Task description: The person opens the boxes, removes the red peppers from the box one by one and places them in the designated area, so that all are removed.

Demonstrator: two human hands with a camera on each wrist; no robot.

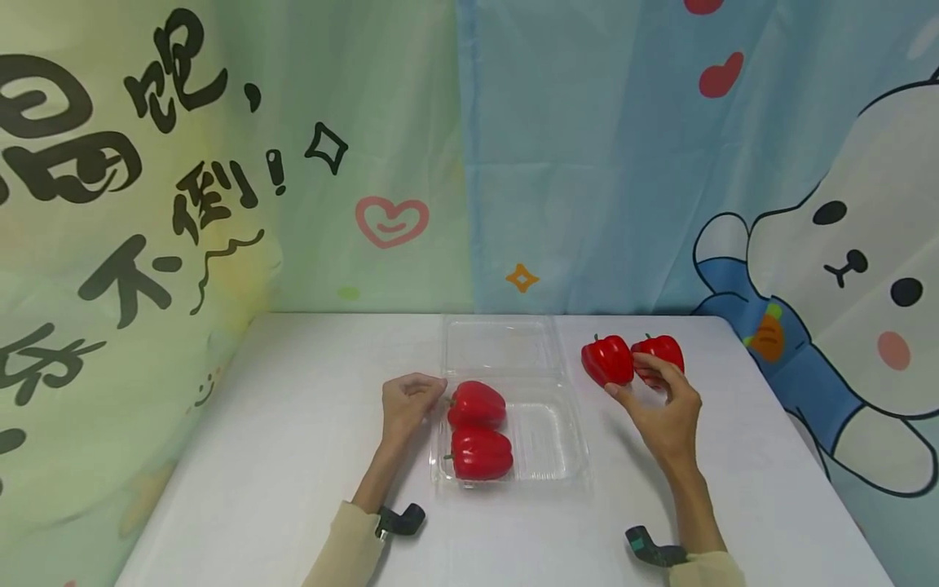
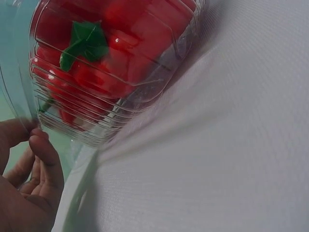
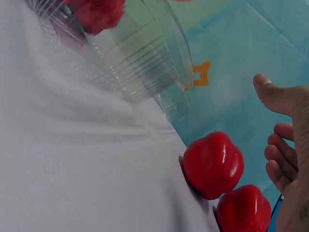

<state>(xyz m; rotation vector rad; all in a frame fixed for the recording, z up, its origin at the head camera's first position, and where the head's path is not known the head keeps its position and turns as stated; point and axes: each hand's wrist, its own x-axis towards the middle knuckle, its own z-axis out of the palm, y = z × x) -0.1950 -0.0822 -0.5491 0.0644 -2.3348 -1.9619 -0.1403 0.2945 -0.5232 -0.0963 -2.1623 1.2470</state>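
Note:
A clear plastic clamshell box [image 1: 546, 432] lies on the table, its lid [image 1: 502, 342] folded back. Two red bell peppers, one behind [image 1: 477, 404] and one in front [image 1: 481, 454], lie in its left half, green stems pointing left. With thumb and forefinger, my left hand [image 1: 406, 408] pinches the box's rim at the left, as the left wrist view confirms. Two more red bell peppers, a left one [image 1: 607, 360] and a right one [image 1: 659, 349], rest right of the box. Just over them hovers my right hand [image 3: 289, 150], thumb and fingers apart, holding nothing.
The white table [image 1: 315, 367] ends at a back edge just behind the lid and the loose peppers. A printed curtain [image 1: 557, 163] hangs directly behind it. Each forearm wears a dark wrist mount [image 1: 402, 519].

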